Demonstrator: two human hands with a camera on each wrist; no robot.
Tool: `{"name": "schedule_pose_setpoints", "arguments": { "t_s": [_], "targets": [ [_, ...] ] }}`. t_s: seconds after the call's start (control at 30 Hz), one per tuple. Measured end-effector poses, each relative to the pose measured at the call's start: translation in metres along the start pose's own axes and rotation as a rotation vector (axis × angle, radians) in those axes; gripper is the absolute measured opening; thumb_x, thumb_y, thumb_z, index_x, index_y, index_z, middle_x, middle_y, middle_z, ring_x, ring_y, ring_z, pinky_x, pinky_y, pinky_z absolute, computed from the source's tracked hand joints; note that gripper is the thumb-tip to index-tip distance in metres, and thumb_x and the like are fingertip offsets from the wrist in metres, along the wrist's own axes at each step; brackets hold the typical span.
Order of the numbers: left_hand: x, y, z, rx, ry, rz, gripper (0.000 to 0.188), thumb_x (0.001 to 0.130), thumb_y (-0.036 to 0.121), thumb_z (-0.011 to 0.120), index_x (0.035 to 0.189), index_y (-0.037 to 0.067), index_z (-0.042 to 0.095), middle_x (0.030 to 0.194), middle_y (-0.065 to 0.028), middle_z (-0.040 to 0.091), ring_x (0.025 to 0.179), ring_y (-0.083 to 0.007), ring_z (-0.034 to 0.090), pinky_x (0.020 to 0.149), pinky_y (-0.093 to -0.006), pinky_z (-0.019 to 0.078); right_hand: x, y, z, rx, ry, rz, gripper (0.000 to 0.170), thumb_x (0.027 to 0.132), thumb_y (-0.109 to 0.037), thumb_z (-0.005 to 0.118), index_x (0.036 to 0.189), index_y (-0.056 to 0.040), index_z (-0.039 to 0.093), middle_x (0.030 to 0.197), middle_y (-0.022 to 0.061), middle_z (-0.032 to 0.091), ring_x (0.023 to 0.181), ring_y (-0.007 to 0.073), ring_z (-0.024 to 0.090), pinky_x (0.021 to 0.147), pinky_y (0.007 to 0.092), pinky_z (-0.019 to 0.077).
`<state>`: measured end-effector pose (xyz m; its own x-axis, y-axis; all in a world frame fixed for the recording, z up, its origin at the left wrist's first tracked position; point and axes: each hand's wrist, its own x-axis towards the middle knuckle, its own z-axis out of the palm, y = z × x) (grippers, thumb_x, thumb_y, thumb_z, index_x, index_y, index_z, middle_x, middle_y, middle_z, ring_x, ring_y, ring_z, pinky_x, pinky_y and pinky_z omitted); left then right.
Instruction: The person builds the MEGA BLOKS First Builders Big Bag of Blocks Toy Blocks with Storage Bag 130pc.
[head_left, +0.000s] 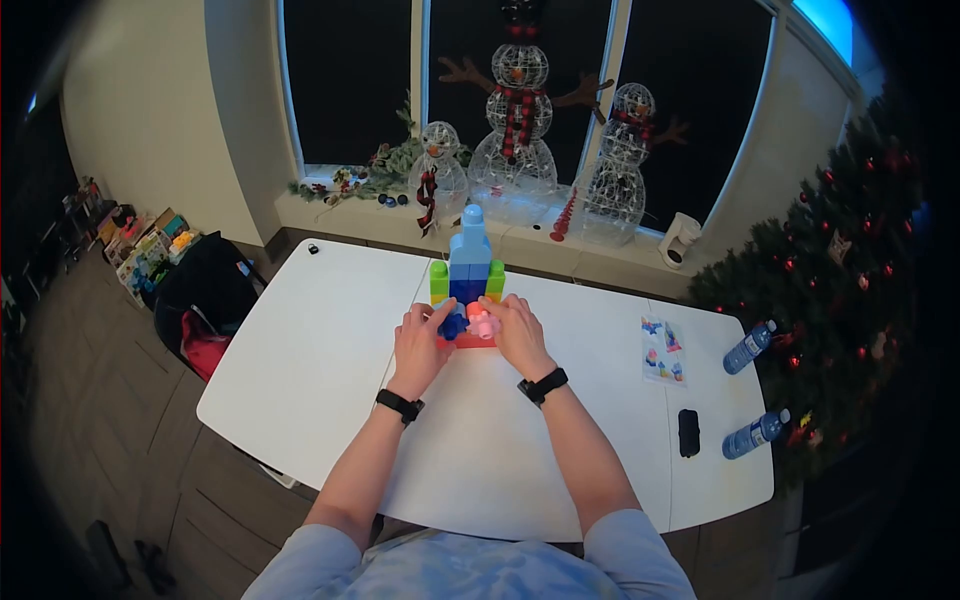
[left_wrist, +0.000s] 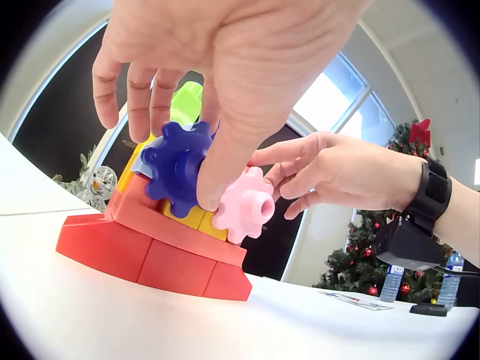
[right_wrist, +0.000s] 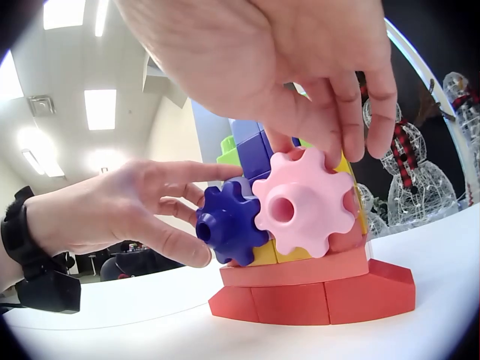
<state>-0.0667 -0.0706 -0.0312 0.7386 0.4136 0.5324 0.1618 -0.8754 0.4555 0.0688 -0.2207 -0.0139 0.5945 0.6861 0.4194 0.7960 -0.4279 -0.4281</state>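
A toy building-block tower [head_left: 469,262] stands on the white table, light and dark blue up the middle, with green and yellow blocks at its sides. Its base of red blocks [right_wrist: 292,304] rests on the tabletop. On the front, a dark blue toy gear [left_wrist: 174,166] and a pink toy gear [right_wrist: 307,199] sit side by side, edges meeting. My left hand [head_left: 420,348] pinches the blue gear, thumb over its front and forefinger behind. My right hand [head_left: 522,335] holds the pink gear by its upper edge, the fingertips partly hidden behind it.
At the table's right lie a picture sheet [head_left: 664,350], a black case [head_left: 689,433] and two water bottles [head_left: 750,347]. A small black object [head_left: 313,249] is at the far left corner. Wire snowmen [head_left: 515,130] line the window ledge; a decorated tree [head_left: 840,260] stands right.
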Motion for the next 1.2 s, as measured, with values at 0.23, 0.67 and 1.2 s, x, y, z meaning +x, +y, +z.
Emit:
{"name": "schedule_pose_setpoints", "arguments": {
  "t_s": [0.23, 0.67, 1.2],
  "targets": [
    [-0.007, -0.032, -0.03, -0.354, -0.218, -0.179, 0.108, 0.068, 0.02, 0.095, 0.159, 0.024, 0.038, 0.143, -0.0161, 0.04, 0.12, -0.0357, 0.059, 0.103, -0.0473, 0.0537, -0.038, 0.056, -0.03, 0.198, -0.063, 0.171, 0.083, 0.088, -0.003, 0.068, 0.161, -0.0139, 0.032, 0.147, 0.0196, 0.052, 0.139, 0.0391, 0.049, 0.114, 0.0447, 0.0428],
    [-0.062, -0.119, -0.047, 0.167, -0.544, -0.402, 0.101, 0.064, 0.042, 0.094, 0.151, 0.017, 0.052, 0.163, -0.0168, 0.036, 0.153, -0.0361, 0.03, 0.123, -0.0494, 0.0325, -0.164, 0.183, -0.05, -0.121, -0.158, 0.495, 0.061, 0.085, -0.028, 0.074, 0.142, -0.0113, 0.059, 0.152, 0.0169, 0.049, 0.142, 0.035, 0.046, 0.115, 0.0516, 0.0414],
    [-0.07, -0.126, -0.043, 0.172, -0.51, -0.39, 0.106, 0.063, 0.043, 0.096, 0.154, 0.022, 0.047, 0.164, -0.0141, 0.035, 0.153, -0.0361, 0.029, 0.121, -0.0478, 0.0355, -0.19, 0.179, -0.138, -0.282, 0.212, 0.756, 0.065, 0.077, -0.036, 0.084, 0.132, -0.0077, 0.064, 0.133, 0.016, 0.063, 0.122, 0.035, 0.063, 0.097, 0.0467, 0.0549]
  ]
}}
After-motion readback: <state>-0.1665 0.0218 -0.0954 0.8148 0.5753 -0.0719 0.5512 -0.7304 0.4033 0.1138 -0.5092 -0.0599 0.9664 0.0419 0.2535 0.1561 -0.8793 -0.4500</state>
